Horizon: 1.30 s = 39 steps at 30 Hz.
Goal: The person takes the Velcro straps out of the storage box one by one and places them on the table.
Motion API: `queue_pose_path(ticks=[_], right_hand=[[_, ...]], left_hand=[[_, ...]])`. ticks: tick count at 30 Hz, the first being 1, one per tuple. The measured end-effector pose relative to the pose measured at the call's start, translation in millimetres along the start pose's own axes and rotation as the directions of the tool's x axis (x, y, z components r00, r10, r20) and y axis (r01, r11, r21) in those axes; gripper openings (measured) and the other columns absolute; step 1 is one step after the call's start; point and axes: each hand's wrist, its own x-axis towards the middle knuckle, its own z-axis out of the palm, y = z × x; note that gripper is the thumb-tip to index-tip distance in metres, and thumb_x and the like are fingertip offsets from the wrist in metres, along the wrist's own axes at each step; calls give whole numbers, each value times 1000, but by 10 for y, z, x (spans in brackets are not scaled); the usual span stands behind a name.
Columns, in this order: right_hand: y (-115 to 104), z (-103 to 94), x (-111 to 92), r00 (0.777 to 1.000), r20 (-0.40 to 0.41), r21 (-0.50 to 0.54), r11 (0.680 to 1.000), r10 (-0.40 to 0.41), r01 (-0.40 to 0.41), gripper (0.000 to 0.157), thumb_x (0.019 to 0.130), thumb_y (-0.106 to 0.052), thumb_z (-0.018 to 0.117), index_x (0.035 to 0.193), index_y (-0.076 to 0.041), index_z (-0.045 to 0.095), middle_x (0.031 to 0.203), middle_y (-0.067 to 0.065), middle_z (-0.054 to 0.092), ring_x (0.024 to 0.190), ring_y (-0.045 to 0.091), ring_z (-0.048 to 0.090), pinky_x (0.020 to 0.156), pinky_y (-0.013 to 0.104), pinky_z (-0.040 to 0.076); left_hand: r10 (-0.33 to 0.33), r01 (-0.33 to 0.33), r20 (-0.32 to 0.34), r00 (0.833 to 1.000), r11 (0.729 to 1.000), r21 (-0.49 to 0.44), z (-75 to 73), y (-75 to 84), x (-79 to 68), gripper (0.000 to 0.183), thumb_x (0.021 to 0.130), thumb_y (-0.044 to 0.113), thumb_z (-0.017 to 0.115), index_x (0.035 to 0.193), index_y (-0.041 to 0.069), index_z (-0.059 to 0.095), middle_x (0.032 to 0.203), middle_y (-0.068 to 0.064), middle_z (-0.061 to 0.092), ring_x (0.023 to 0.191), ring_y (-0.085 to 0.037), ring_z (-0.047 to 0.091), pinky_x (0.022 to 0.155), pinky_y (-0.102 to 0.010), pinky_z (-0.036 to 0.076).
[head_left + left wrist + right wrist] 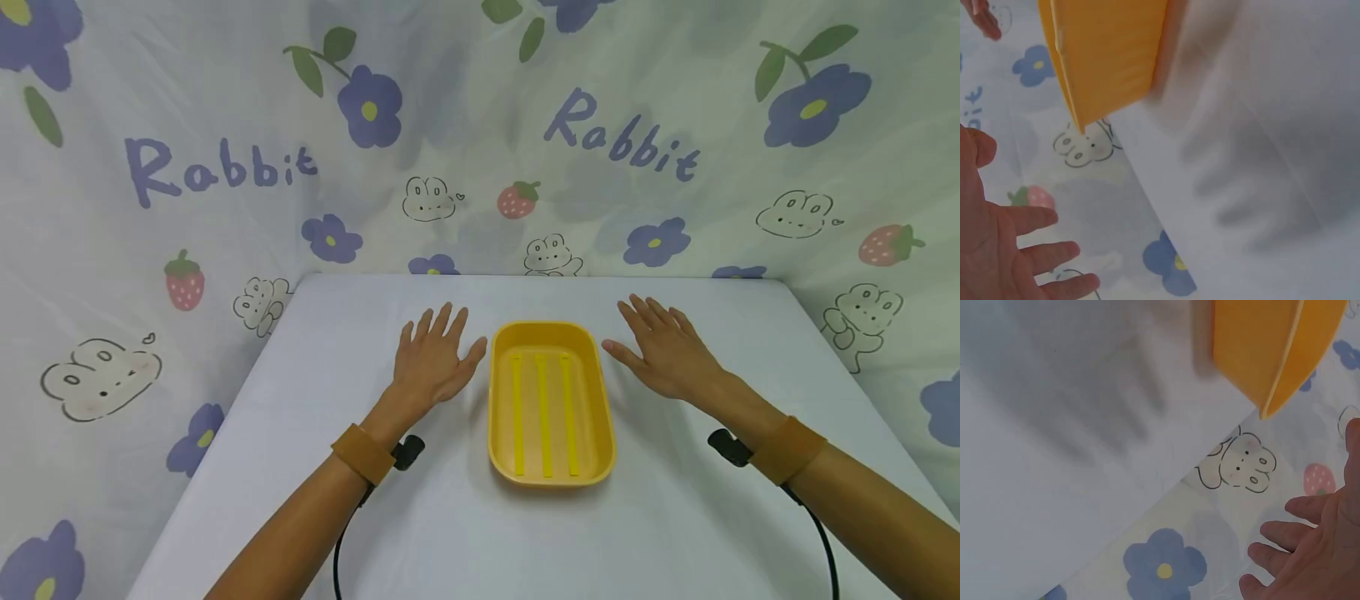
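Note:
A yellow-orange rectangular tray [551, 481] with rounded corners lies on the white table. Three bright yellow strips [544, 417] run lengthwise along its floor, side by side. To the left of the tray my left hand [432, 360] is held palm down, fingers spread and holding nothing. On the other side my right hand [670, 354] has its fingers extended, its thumb pointing toward the tray's rim. Both wrist views show the tray's outer wall [1110, 56] apart from the fingers, and finger shadows fall on the table.
The white tabletop [420, 533] ends at a patterned curtain [480, 142] with rabbits, flowers and strawberries, behind and on both sides. Each wrist wears a brown band [363, 454] with a small black camera [408, 452] and a trailing black cable [337, 550].

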Motion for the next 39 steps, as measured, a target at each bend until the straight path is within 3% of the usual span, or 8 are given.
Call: queue_pose_path(ticks=[12, 24, 39], right_hand=[[-69, 39, -13, 1000, 3, -8, 1000, -20, 20, 84, 101, -62, 37, 160, -5, 17, 166, 22, 11, 153, 44, 9, 120, 63, 5], [-173, 74, -65, 998, -1, -10, 998, -66, 66, 82, 101, -61, 40, 159, -6, 21, 166, 21, 16, 153, 43, 12, 121, 62, 7], [-250, 223, -129, 995, 4, -15, 995, -96, 96, 80, 101, -59, 42, 159, -7, 24, 165, 18, 19, 152, 41, 16, 121, 61, 8]], left_hand=[[58, -58, 31, 998, 998, -13, 32, 93, -85, 71, 102, 61, 27, 160, 20, 24, 167, -8, 19, 153, -37, 20, 122, -58, 16], [114, -113, 45, 992, 993, -14, 116, 195, -187, 70, 102, 60, 28, 159, 20, 26, 166, -7, 22, 148, -37, 32, 114, -55, 35], [139, -135, 63, 988, 989, -55, 277, 300, -346, 65, 102, 56, 32, 159, 23, 29, 165, -3, 27, 139, -34, 45, 104, -54, 45]])
